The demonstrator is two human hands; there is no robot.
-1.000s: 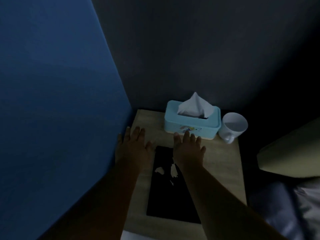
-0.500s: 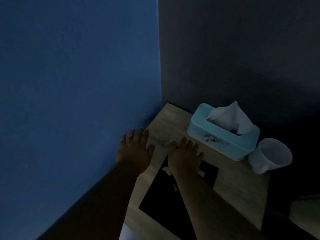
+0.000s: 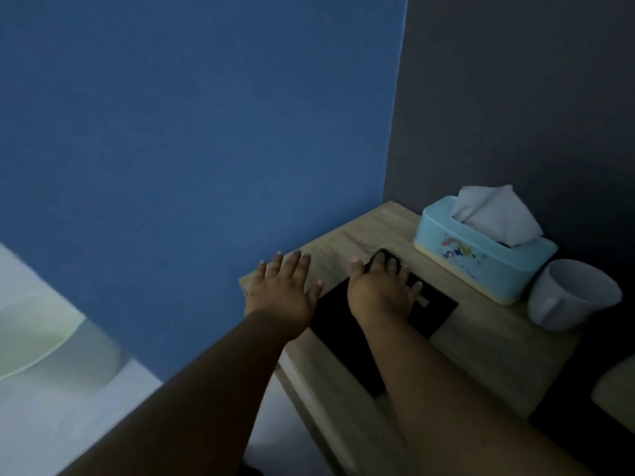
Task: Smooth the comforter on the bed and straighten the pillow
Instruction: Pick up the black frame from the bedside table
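My left hand (image 3: 283,290) is stretched out flat, fingers apart, over the near left corner of a wooden bedside table (image 3: 488,341). My right hand (image 3: 379,288) hovers palm down, fingers spread, above a black rectangular mat (image 3: 439,309) on that table. Neither hand holds anything. A pale green pillow (image 3: 31,334) shows at the far left on a light sheet (image 3: 68,407). A second pale corner of bedding (image 3: 615,393) peeks in at the right edge. The comforter itself is not clearly in view.
A light blue tissue box (image 3: 481,266) with a tissue sticking up stands at the back of the table. A white cup (image 3: 570,293) stands beside it on the right. A blue wall (image 3: 206,132) meets a dark grey wall (image 3: 515,97) behind the table.
The view has swung left, so the table and tissue box shifted to the right and the pillow at the left came into view. Both hands stay spread over the table.
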